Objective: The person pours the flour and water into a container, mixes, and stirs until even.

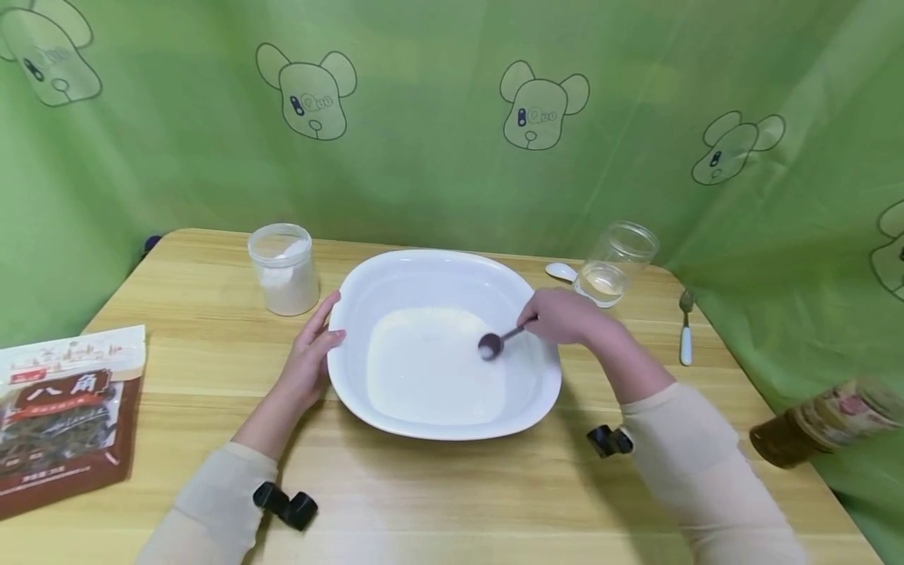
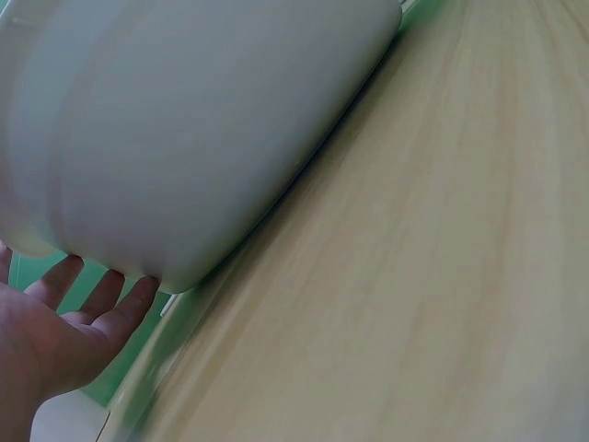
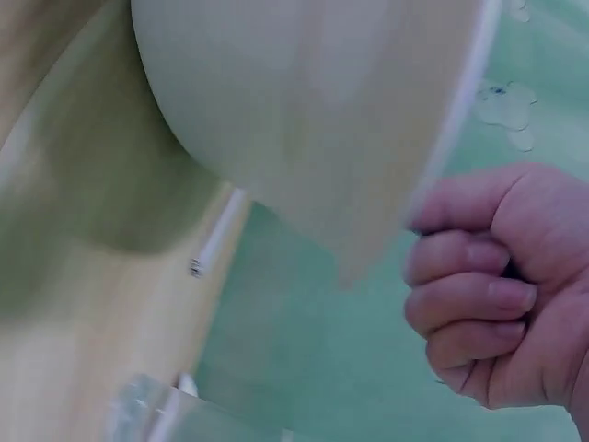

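Note:
A white oval basin [image 1: 443, 428] stands in the middle of the table with clear-looking liquid [image 1: 431, 365] inside. My left hand [image 1: 314, 349] holds its left rim, thumb over the edge; in the left wrist view the fingers [image 2: 101, 304] touch the outer wall. Over the basin's right side, my right hand [image 1: 565, 315] grips the thin handle of a dark measuring spoon [image 1: 490, 346] with some white stuff in its bowl. The right wrist view shows curled fingers [image 3: 469, 299] beside the basin wall [image 3: 304, 101], which hides the spoon.
Behind on the left is an open jar of white powder [image 1: 286, 278]; at far left lies a star anise bag [image 1: 67, 416]. To the right are a glass jar with clear liquid [image 1: 613, 267], a white spoon [image 1: 561, 271], a fork [image 1: 686, 329] and a brown-filled jar [image 1: 812, 428].

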